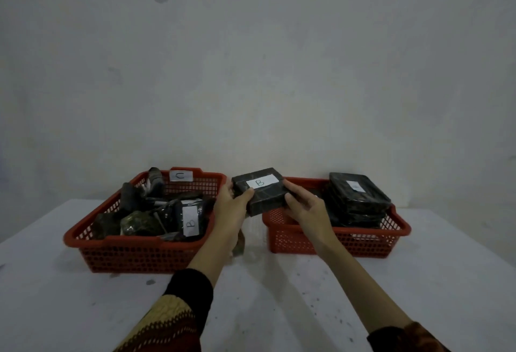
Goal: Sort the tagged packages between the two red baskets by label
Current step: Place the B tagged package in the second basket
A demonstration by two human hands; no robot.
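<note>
The left hand (pixel 231 206) and the right hand (pixel 303 206) grip a dark wrapped package (pixel 261 192) from either side, fingers curled round its edges, holding it raised over the gap between the two red baskets with its white label reading "B" facing up. To the left, the left basket (pixel 134 254) holds a jumble of dark packages, one tagged "B" (pixel 191 219). The right basket (pixel 335 242) holds a neat stack of packages (pixel 358 198) on the white table (pixel 279 309).
</note>
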